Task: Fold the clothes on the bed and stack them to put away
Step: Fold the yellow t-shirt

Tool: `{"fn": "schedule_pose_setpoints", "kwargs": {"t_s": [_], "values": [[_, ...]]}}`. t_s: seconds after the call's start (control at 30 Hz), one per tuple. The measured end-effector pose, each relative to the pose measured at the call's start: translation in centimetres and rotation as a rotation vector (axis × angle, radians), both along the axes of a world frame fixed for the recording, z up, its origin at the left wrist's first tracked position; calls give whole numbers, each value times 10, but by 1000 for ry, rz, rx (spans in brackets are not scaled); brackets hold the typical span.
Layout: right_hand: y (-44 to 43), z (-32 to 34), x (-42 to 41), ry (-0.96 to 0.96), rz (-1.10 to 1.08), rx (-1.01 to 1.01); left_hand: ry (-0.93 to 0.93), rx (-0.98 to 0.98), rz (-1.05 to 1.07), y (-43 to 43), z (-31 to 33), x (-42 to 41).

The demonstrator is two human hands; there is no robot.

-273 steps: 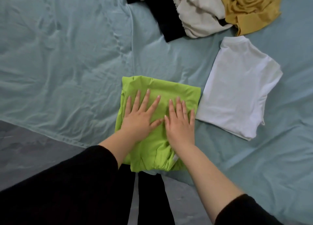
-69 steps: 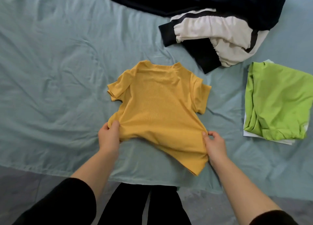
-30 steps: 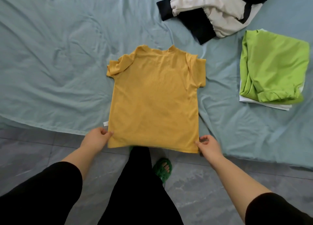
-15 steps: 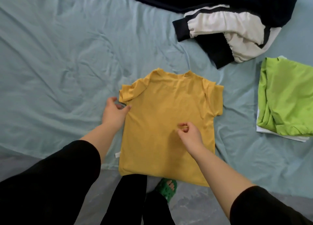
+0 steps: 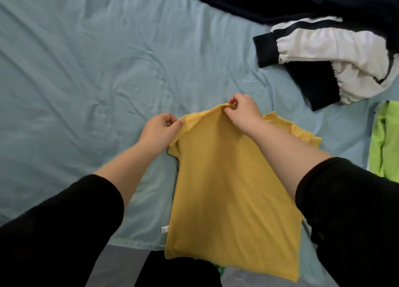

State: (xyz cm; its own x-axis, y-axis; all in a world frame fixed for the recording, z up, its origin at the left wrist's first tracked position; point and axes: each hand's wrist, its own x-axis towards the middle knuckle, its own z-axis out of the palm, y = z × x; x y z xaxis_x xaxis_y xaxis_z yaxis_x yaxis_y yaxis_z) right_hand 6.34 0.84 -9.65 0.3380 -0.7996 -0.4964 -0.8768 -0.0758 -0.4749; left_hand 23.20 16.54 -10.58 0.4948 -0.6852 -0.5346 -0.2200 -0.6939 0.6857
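Observation:
A yellow T-shirt point(image 5: 228, 191) lies near the bed's front edge, its hem hanging over the edge. My left hand point(image 5: 158, 130) pinches the shirt at its left shoulder by the sleeve. My right hand point(image 5: 243, 110) pinches the collar edge and lifts it slightly. The shirt's right sleeve point(image 5: 302, 135) rests flat on the sheet behind my right forearm. A folded green garment point(image 5: 385, 144) lies at the right edge, partly cut off by the frame.
A light blue sheet point(image 5: 86, 70) covers the bed. An unfolded black-and-white garment point(image 5: 336, 57) and a dark garment point(image 5: 280, 1) lie at the back right. Grey floor point(image 5: 121, 263) shows below the bed edge.
Both hands have moved up to the top of the yellow shirt; the left now pinches the left shoulder, the right has left the shirt's middle and pinches the collar.

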Motion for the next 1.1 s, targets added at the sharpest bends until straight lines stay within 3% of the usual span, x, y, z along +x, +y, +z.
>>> {"fn": "schedule_pose_setpoints", "kwargs": {"t_s": [0.13,0.27,0.4,0.57,0.7,0.83,0.9,0.97,1.03,1.1], "values": [[-8,-6,10,-84,-91,85,-76,81,-93,-7,-7,21],[-7,-15,16,-80,-196,86,-188,139,-9,-11,-12,43],[-7,-18,20,-59,-218,92,-42,53,156,-8,-8,56],[-3,-12,21,-42,-197,75,-214,191,-143,0,2,36],[13,1,20,-134,-216,-63,-212,82,165,-1,6,36],[67,11,8,-83,147,-311,-450,-62,-26,2,14,15],[102,9,-1,68,435,-233,-400,-79,-94,12,14,-2],[122,-1,-13,208,641,-155,-289,-14,63,26,9,-11],[124,-10,-21,299,716,-89,-164,104,278,36,7,-14],[119,-15,-22,326,724,-44,-86,207,283,40,5,-16]]}}
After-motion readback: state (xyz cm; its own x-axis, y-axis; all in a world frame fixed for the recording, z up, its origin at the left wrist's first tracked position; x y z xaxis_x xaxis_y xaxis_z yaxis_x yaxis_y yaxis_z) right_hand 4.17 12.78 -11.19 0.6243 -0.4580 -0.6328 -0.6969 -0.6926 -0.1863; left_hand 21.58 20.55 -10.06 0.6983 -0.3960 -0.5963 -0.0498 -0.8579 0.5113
